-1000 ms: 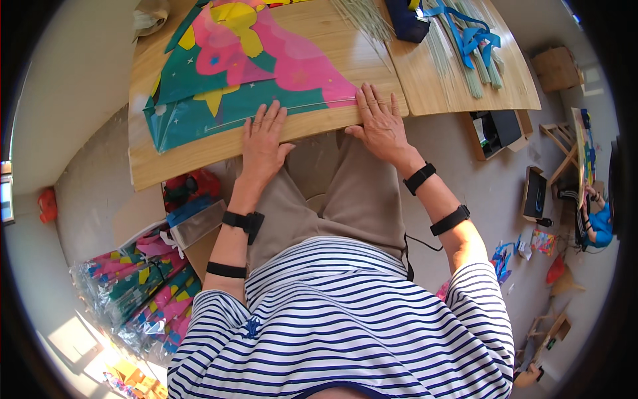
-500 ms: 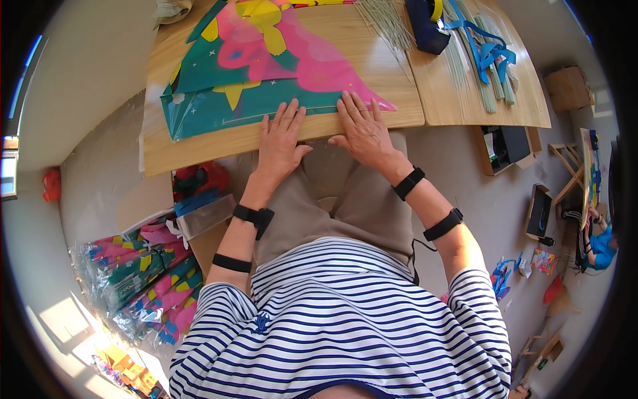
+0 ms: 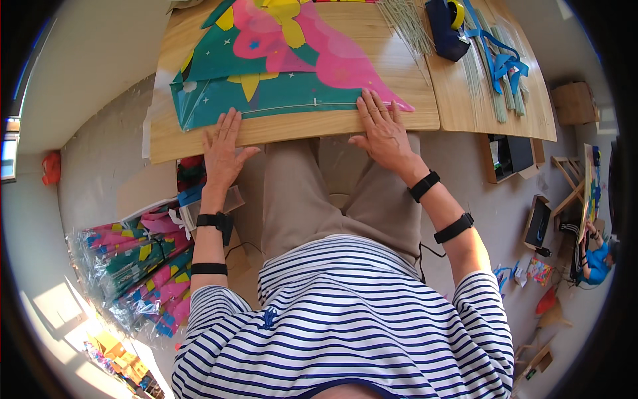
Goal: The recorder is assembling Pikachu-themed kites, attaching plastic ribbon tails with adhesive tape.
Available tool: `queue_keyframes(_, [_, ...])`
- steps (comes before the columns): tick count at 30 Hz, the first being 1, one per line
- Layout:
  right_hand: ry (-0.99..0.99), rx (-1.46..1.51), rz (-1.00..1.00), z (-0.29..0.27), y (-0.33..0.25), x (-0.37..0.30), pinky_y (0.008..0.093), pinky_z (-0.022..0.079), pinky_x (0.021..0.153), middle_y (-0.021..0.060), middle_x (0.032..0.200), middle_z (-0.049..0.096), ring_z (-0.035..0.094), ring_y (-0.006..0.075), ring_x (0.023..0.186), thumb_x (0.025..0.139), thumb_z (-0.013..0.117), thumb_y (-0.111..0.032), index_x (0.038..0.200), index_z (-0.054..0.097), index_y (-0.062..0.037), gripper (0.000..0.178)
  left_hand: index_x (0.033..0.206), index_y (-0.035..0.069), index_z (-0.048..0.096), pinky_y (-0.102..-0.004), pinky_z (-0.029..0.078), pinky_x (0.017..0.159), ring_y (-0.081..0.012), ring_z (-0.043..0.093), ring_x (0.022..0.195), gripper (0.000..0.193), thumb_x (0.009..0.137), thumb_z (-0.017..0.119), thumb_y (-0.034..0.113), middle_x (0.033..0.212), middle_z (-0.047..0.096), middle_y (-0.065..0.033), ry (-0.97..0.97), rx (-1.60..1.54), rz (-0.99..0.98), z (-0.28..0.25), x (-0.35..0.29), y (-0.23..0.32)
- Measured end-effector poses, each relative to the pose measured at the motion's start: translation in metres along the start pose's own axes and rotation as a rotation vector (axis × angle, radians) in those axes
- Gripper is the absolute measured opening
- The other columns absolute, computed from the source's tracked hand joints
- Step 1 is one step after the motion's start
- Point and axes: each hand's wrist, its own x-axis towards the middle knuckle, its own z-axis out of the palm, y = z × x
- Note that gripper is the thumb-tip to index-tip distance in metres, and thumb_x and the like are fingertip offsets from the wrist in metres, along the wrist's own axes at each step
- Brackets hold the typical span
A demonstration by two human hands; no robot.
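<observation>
On the wooden table lies a thin glossy printed sheet (image 3: 319, 81), green, pink and yellow, with a pointed pink corner at the right. A fold runs across its green part, and a pale line follows its near edge. My left hand (image 3: 224, 154) rests flat with fingers outstretched, its fingertips on that edge towards the left. Farther right, my right hand (image 3: 387, 136) lies flat with its fingertips on the edge near the pink corner. Both thumbs stick out towards each other, and neither hand grips anything.
Thin pale rods (image 3: 407, 30), a dark blue tape dispenser (image 3: 446, 36) and blue ribbon (image 3: 508, 70) lie at the table's back right. Plastic-wrapped bundles of printed sheets (image 3: 136, 266) are on the left. An open box (image 3: 508, 158) stands below the right end. Another person (image 3: 598, 263) sits far right.
My left hand has slid left along the sheet's near edge, so my hands are now wider apart. My right hand stays near the pink corner. The view has shifted slightly.
</observation>
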Motion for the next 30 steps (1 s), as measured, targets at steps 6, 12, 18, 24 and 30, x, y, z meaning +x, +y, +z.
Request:
queue_keyframes(6, [-0.014,0.006,0.015,0.001,-0.001,0.001,0.0561,0.018,0.121,0.0149,0.162,0.027,0.022,0.0306,0.152,0.09,0.062,-0.053,0.152,0.033,-0.0004,0.086,0.148,0.009,0.045,-0.0588,0.021,0.117,-0.0301,0.033,0.146,0.084,0.08,0.075,0.048,0.157,0.04,-0.0087,0.106,-0.017,-0.099,-0.013,-0.005,0.008])
queue_keyframes(12, [0.125,0.185,0.112,-0.011,0.013,0.009,0.053,0.034,0.111,0.0195,0.147,0.046,0.043,0.0353,0.136,0.09,0.068,-0.037,0.142,0.048,-0.0041,0.066,0.138,0.001,0.053,-0.0518,0.031,0.114,-0.0348,0.045,0.135,0.073,0.078,0.079,0.035,0.145,0.051,-0.0152,0.042,-0.285,0.239,-0.007,0.034,0.121])
queue_keyframes(18, [0.115,0.512,0.588,-0.035,0.095,0.018,0.0424,0.052,0.081,0.0192,0.1,0.07,0.067,0.033,0.095,0.081,0.074,-0.019,0.096,0.071,-0.0017,0.023,0.134,0.0,0.055,-0.0487,0.035,0.111,-0.0353,0.046,0.134,0.069,0.076,0.08,0.027,0.141,0.054,-0.0178,0.006,-0.345,0.469,0.01,0.062,0.204])
queue_keyframes(24, [0.091,0.447,0.467,-0.023,0.113,0.027,0.0422,0.052,0.071,0.0161,0.077,0.069,0.067,0.0336,0.078,0.075,0.075,-0.018,0.081,0.07,-0.0015,0.019,0.132,0.001,0.056,-0.0499,0.036,0.111,-0.034,0.047,0.133,0.075,0.068,0.086,0.027,0.141,0.053,-0.0144,-0.012,-0.332,0.515,0.033,0.083,0.245])
queue_keyframes(30, [0.034,0.363,0.435,-0.019,0.111,0.034,0.0425,0.052,0.07,0.0162,0.079,0.07,0.067,0.0337,0.078,0.073,0.077,-0.019,0.08,0.07,-0.0027,0.019,0.131,0.002,0.057,-0.0503,0.034,0.112,-0.0328,0.046,0.132,0.072,0.069,0.084,0.027,0.141,0.054,-0.0139,-0.033,-0.348,0.496,0.036,0.088,0.256])
